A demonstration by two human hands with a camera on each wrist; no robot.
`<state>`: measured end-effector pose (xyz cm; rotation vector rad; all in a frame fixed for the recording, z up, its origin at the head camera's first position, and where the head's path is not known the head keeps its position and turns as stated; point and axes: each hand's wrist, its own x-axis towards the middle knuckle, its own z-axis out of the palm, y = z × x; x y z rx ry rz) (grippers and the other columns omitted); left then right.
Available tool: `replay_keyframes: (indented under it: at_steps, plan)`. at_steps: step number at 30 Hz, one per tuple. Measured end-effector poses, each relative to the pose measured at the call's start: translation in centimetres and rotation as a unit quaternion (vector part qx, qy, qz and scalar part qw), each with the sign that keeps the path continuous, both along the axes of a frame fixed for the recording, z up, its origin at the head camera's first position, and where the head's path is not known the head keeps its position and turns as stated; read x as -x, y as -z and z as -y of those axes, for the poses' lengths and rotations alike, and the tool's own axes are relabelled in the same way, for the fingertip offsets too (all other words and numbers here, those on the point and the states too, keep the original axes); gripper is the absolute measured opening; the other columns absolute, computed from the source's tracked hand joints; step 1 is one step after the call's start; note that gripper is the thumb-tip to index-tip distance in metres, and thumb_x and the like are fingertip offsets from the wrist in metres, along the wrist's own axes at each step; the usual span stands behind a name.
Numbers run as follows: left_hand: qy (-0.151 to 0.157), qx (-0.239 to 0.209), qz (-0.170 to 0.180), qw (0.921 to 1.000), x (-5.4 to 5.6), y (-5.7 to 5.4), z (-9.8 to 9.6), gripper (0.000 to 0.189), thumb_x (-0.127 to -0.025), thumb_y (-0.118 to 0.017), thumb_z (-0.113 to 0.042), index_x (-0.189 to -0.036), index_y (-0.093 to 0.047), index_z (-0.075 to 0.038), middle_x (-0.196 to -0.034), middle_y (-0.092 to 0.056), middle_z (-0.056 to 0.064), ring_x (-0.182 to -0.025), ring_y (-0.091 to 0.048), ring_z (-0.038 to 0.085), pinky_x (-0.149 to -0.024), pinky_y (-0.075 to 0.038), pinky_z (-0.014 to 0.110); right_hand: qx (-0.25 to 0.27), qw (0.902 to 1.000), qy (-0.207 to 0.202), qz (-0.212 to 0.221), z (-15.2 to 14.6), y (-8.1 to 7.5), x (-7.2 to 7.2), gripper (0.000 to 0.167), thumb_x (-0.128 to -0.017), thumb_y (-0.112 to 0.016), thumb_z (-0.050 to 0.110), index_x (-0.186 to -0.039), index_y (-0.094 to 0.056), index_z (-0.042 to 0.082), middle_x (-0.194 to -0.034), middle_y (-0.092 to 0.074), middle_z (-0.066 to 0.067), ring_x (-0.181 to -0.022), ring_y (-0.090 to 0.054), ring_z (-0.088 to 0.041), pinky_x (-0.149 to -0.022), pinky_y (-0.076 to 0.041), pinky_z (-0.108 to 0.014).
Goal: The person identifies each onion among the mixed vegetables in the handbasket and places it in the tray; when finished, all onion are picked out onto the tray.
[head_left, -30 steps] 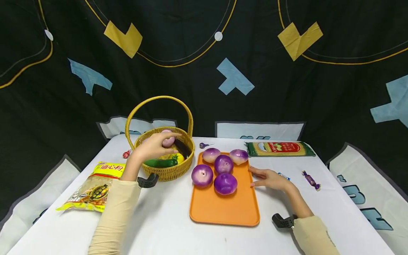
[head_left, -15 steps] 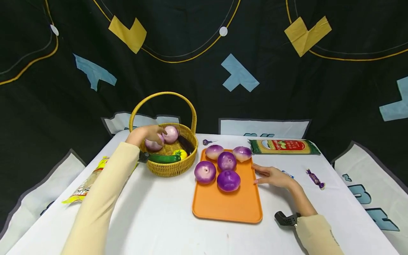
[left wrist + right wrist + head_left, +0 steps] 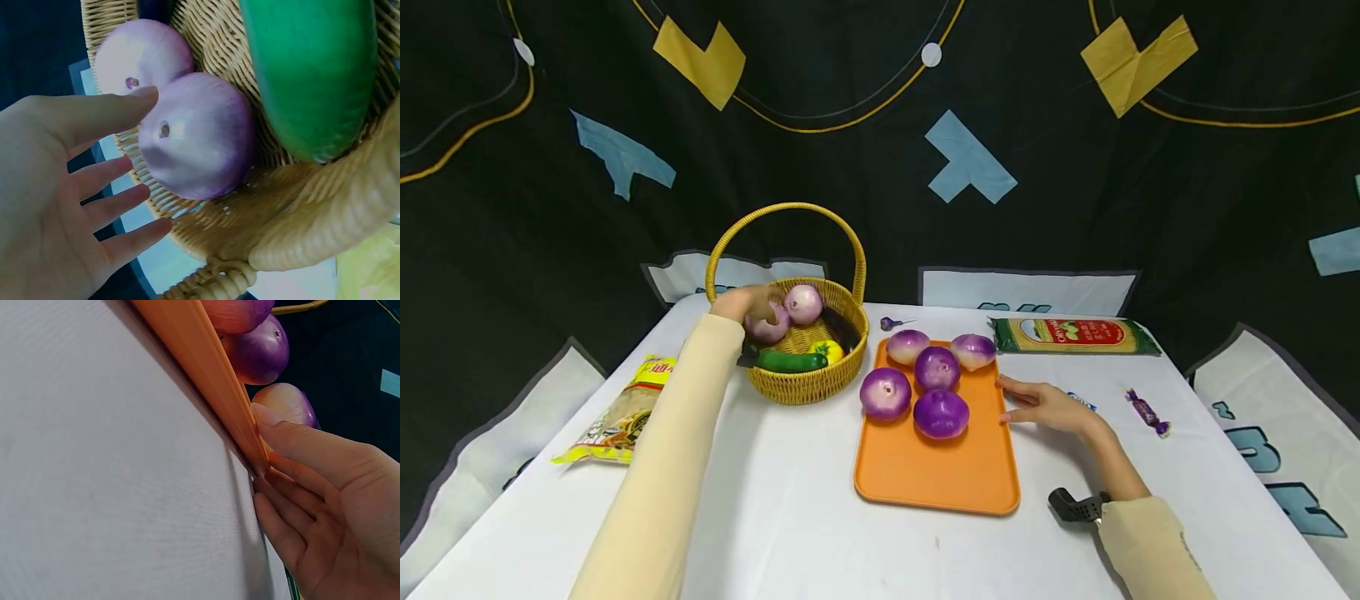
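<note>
My left hand (image 3: 749, 303) reaches over the left rim of the wicker basket (image 3: 805, 386). In the left wrist view its fingers are spread and fairly straight, thumb tip over a pale purple onion (image 3: 199, 137) and the other fingertips beside it. A second pale onion (image 3: 803, 304) lies against that one. The basket also holds a green cucumber (image 3: 790, 362), a yellow bell pepper (image 3: 829, 351) and an eggplant (image 3: 841, 330). My right hand (image 3: 1051, 407) touches the right edge of the orange tray (image 3: 936, 479), its fingers extended. Several purple onions (image 3: 941, 414) sit on the tray.
A noodle packet (image 3: 1075, 336) lies behind the tray at the right. A wrapped candy (image 3: 1148, 412) is farther right, and a lollipop (image 3: 891, 323) lies behind the tray. A yellow pasta bag (image 3: 625, 412) is left of the basket, whose tall handle (image 3: 797, 206) arches overhead.
My left hand has moved left and down from above the basket's middle to the onion at its left side. My right hand stays at the tray's edge. The head view has shifted slightly.
</note>
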<state>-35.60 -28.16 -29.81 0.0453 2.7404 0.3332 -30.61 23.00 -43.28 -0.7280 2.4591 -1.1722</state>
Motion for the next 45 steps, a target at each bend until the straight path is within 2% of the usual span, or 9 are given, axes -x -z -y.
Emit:
replay_keyframes:
  at_steps: [9, 14, 17, 24, 29, 32, 36, 41, 45]
  plan:
    - [-0.028, -0.014, 0.020, 0.9993, 0.1, 1.2, 0.2, 0.059, -0.090, -0.058, -0.014, -0.146, -0.040, -0.011, -0.148, -0.033, 0.025, -0.118, -0.038, 0.037, -0.102, -0.034, 0.056, -0.016, 0.9999, 0.004, -0.001, 0.3, 0.2, -0.3, 0.073, -0.090, -0.068, 0.030, -0.148, -0.034, 0.003, -0.149, -0.035, -0.018, -0.137, -0.031, -0.039, -0.110, -0.023, -0.058]
    - [-0.008, -0.026, 0.004, 0.9996, 0.9, 1.8, 0.7, 0.053, -0.089, -0.060, -0.007, -0.141, -0.048, -0.008, -0.136, -0.044, 0.024, -0.108, -0.043, 0.035, -0.089, -0.043, 0.045, -0.016, 0.9998, 0.005, -0.009, 0.2, 0.0, -0.1, 0.071, -0.090, -0.069, 0.029, -0.148, -0.036, 0.003, -0.149, -0.036, -0.018, -0.138, -0.030, -0.040, -0.110, -0.022, -0.058]
    - [0.003, -0.014, -0.007, 0.9999, 1.1, 2.2, 1.2, 0.049, -0.089, -0.062, -0.008, -0.137, -0.051, -0.008, -0.133, -0.043, 0.025, -0.104, -0.044, 0.035, -0.085, -0.043, 0.044, -0.021, 0.9997, 0.003, -0.009, 0.0, 0.1, -0.2, 0.071, -0.090, -0.069, 0.030, -0.148, -0.036, 0.004, -0.150, -0.035, -0.017, -0.138, -0.028, -0.040, -0.110, -0.023, -0.059]
    - [-0.001, -0.025, -0.013, 0.9996, 0.9, 2.5, 1.1, 0.053, -0.085, -0.067, -0.007, -0.135, -0.049, -0.011, -0.135, -0.041, 0.025, -0.107, -0.042, 0.036, -0.090, -0.042, 0.050, -0.020, 0.9997, 0.009, -0.007, 0.0, 0.2, -0.6, 0.072, -0.090, -0.069, 0.032, -0.148, -0.035, 0.005, -0.150, -0.035, -0.017, -0.139, -0.027, -0.041, -0.110, -0.021, -0.060]
    - [0.032, -0.037, -0.052, 0.9975, 0.6, 2.5, 1.0, 0.053, -0.085, -0.069, -0.006, -0.135, -0.050, -0.004, -0.137, -0.043, 0.028, -0.119, -0.042, 0.040, -0.102, -0.035, 0.056, -0.032, 0.9994, 0.013, -0.008, 0.1, 0.1, -0.4, 0.072, -0.090, -0.068, 0.034, -0.148, -0.036, 0.007, -0.152, -0.033, -0.014, -0.139, -0.027, -0.041, -0.109, -0.021, -0.061]
    - [0.069, -0.058, -0.100, 0.9909, 0.5, 2.6, 0.9, 0.053, -0.086, -0.069, -0.009, -0.134, -0.051, -0.001, -0.136, -0.045, 0.029, -0.126, -0.040, 0.044, -0.106, -0.031, 0.058, -0.032, 0.9993, 0.013, -0.015, 0.0, 0.1, -0.4, 0.071, -0.090, -0.068, 0.033, -0.148, -0.037, 0.006, -0.151, -0.035, -0.015, -0.138, -0.029, -0.041, -0.109, -0.022, -0.061]
    - [0.112, -0.099, -0.175, 0.9732, 0.0, 2.4, 0.5, 0.048, -0.088, -0.069, -0.013, -0.132, -0.054, 0.000, -0.133, -0.050, 0.029, -0.124, -0.042, 0.046, -0.105, -0.032, 0.059, -0.027, 0.9994, 0.013, -0.017, 0.0, 0.2, -0.2, 0.071, -0.089, -0.069, 0.032, -0.148, -0.037, 0.006, -0.149, -0.038, -0.015, -0.138, -0.030, -0.040, -0.110, -0.022, -0.059]
    - [0.119, -0.153, -0.236, 0.9520, -1.6, 2.2, -0.1, 0.051, -0.088, -0.070, -0.018, -0.135, -0.055, -0.006, -0.133, -0.051, 0.025, -0.120, -0.045, 0.042, -0.100, -0.038, 0.059, -0.020, 0.9996, 0.012, -0.013, 0.0, 0.4, -0.2, 0.072, -0.089, -0.069, 0.032, -0.148, -0.037, 0.005, -0.149, -0.038, -0.015, -0.138, -0.029, -0.040, -0.110, -0.022, -0.059]
    - [0.106, -0.206, -0.268, 0.9351, -4.2, 2.4, -1.6, 0.054, -0.086, -0.073, -0.034, -0.136, -0.056, -0.018, -0.131, -0.051, 0.016, -0.116, -0.046, 0.035, -0.095, -0.041, 0.057, -0.024, 0.9995, 0.012, -0.013, 0.0, 0.4, -0.1, 0.071, -0.090, -0.069, 0.031, -0.148, -0.036, 0.006, -0.149, -0.037, -0.015, -0.138, -0.029, -0.041, -0.110, -0.022, -0.059]
